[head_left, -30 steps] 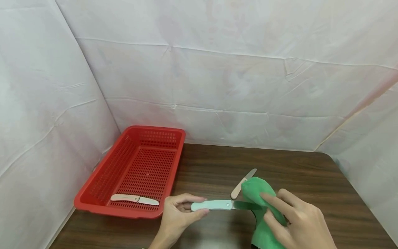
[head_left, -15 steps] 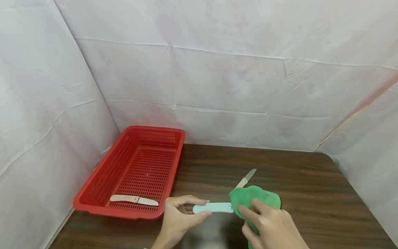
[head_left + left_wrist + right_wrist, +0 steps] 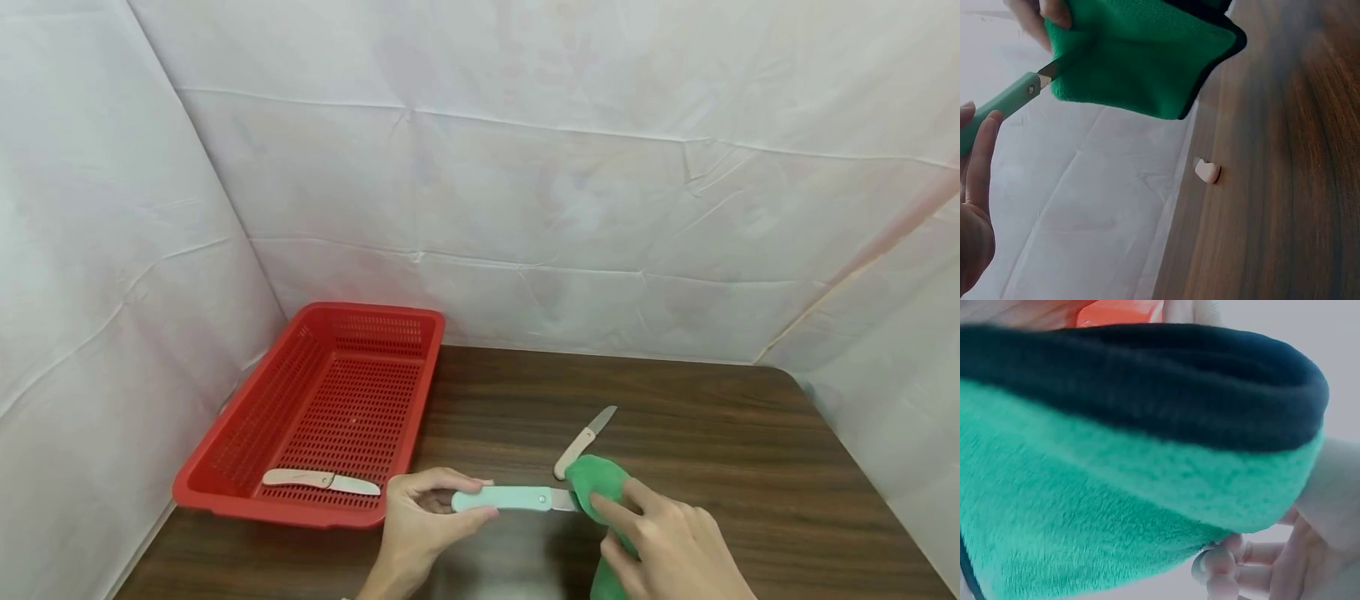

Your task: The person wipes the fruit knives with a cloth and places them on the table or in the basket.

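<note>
My left hand [image 3: 416,521] pinches the mint-green handle of an open folding knife [image 3: 502,498], held level with its blade to the right. My right hand [image 3: 675,537] pinches a green cloth [image 3: 596,479] around the outer part of that blade; a short stretch of bare blade shows beside the handle. In the left wrist view the cloth [image 3: 1141,69] hangs down with a dark border, and the blade's tip is hidden in it. Cloth fills most of the right wrist view. Just behind the cloth, a second folding knife [image 3: 576,452] with a pale pink handle lies unfolded on the table.
A red perforated basket [image 3: 430,375] stands at the left of the dark wooden table [image 3: 720,417]. Inside its near end lies another unfolded pale pink knife [image 3: 296,477]. White sheeting [image 3: 525,183] closes off the back and both sides.
The right hand first drew the cloth left over the whole blade, up to the handle. Since then it has slid slightly back right, baring the blade's base. The left hand shifted slightly left.
</note>
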Demonstrator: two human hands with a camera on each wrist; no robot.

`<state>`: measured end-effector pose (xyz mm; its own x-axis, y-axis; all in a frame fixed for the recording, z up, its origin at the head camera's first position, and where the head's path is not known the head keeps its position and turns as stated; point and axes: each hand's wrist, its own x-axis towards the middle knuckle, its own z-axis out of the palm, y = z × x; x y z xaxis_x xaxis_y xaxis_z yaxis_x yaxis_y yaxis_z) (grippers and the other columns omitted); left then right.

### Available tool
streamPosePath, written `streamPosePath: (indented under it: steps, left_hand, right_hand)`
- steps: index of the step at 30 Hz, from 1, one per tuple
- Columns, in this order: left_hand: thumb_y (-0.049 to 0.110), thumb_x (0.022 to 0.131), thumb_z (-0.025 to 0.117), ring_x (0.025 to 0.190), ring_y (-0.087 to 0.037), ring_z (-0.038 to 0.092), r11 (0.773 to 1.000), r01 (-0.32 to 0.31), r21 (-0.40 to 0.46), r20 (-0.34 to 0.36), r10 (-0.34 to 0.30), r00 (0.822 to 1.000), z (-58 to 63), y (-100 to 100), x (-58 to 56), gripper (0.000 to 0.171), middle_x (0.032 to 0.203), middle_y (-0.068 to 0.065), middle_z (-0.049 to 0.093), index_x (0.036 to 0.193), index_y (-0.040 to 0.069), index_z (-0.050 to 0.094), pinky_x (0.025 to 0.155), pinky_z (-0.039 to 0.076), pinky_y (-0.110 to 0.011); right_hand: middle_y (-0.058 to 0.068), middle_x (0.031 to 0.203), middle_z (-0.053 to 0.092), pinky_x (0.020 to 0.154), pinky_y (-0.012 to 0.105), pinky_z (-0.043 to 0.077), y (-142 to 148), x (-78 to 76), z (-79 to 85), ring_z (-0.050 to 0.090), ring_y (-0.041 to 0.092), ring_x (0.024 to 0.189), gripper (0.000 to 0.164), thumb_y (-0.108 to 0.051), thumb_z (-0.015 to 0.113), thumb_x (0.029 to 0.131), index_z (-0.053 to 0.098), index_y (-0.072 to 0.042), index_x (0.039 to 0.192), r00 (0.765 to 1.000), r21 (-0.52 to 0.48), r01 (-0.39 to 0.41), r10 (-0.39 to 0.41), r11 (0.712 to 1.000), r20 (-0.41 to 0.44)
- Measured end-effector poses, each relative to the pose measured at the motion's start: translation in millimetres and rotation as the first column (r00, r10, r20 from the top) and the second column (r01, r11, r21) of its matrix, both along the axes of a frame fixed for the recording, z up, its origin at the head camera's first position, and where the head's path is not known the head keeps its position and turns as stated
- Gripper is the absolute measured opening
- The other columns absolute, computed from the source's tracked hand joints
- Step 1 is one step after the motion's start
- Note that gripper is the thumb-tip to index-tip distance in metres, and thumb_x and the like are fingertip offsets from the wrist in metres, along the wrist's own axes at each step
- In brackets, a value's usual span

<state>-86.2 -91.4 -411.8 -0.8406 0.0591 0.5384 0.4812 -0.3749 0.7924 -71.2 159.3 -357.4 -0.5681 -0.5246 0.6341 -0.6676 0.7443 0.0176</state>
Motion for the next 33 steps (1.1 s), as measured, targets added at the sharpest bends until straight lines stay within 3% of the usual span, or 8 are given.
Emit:
streamPosePath:
  steps: [5, 13, 17, 22, 24, 33]
  left_hand:
    - [-0.021, 0.058, 0.069, 0.07, -0.032, 0.064, 1.0, -0.002, 0.02, 0.011, 0.001, 1.0, -1.7, -3, 0.3, 0.026, 0.082, -0.024, 0.063, 0.082, -0.01, 0.062, 0.052, 0.054, -0.04]
    - [-0.015, 0.061, 0.07, 0.07, -0.031, 0.064, 1.0, -0.015, -0.002, 0.057, 0.015, 0.998, -2.3, -4, 0.7, 0.025, 0.083, -0.025, 0.063, 0.085, -0.011, 0.062, 0.053, 0.054, -0.039]
    - [-0.015, 0.061, 0.07, 0.069, -0.031, 0.064, 1.0, -0.025, -0.02, 0.048, 0.026, 0.999, -2.7, -3, 1.2, 0.025, 0.083, -0.026, 0.062, 0.085, -0.013, 0.062, 0.053, 0.054, -0.038]
    - [-0.014, 0.062, 0.071, 0.069, -0.03, 0.064, 0.998, -0.03, -0.049, 0.034, 0.032, 0.999, -2.7, -2, 1.2, 0.024, 0.082, -0.026, 0.063, 0.084, -0.012, 0.062, 0.052, 0.054, -0.038]
    - [-0.015, 0.062, 0.07, 0.068, -0.029, 0.064, 0.998, -0.029, -0.059, 0.036, 0.031, 0.999, -2.5, -2, 1.2, 0.024, 0.081, -0.025, 0.063, 0.084, -0.012, 0.062, 0.052, 0.054, -0.038]
    - [-0.013, 0.062, 0.071, 0.068, -0.029, 0.064, 0.996, -0.028, -0.081, 0.057, 0.033, 0.998, -1.2, 2, 1.1, 0.023, 0.081, -0.024, 0.063, 0.083, -0.012, 0.062, 0.052, 0.053, -0.04]
  right_hand:
    - [-0.013, 0.069, 0.038, 0.036, 0.006, 0.01, 8, 0.3, 0.1, 0.012, -0.008, 0.047, 0.024, -0.023, 0.049, 0.072, 0.069, -0.02, 0.085, 0.998, -0.005, 0.028, -0.027, 1.0, 0.06]
    - [-0.017, 0.068, 0.036, 0.04, 0.004, 0.011, 18, -1.6, -3.0, 0.018, -0.009, 0.048, 0.026, -0.017, 0.051, 0.066, 0.069, -0.016, 0.085, 0.999, -0.127, 0.031, -0.029, 0.991, 0.015]
    - [-0.017, 0.067, 0.034, 0.039, 0.004, 0.012, 21, -0.4, 1.4, 0.018, -0.009, 0.048, 0.026, -0.014, 0.053, 0.066, 0.07, -0.015, 0.086, 0.999, -0.172, 0.042, -0.039, 0.984, 0.025]
    - [-0.017, 0.069, 0.037, 0.039, 0.004, 0.012, 21, 0.7, 12.5, 0.018, -0.009, 0.047, 0.027, -0.018, 0.048, 0.072, 0.07, -0.015, 0.087, 0.998, -0.201, 0.055, -0.052, 0.978, 0.02]
    - [-0.017, 0.069, 0.039, 0.04, 0.003, 0.013, 20, -0.5, 15.8, 0.019, -0.009, 0.047, 0.029, -0.021, 0.044, 0.075, 0.07, -0.014, 0.086, 0.999, -0.213, 0.033, -0.039, 0.976, -0.022]
    - [-0.013, 0.068, 0.044, 0.04, 0.003, 0.014, 9, 2.1, 26.5, 0.024, -0.008, 0.048, 0.031, -0.019, 0.04, 0.076, 0.069, -0.011, 0.085, 1.0, -0.205, -0.011, 0.006, 0.979, -0.027]
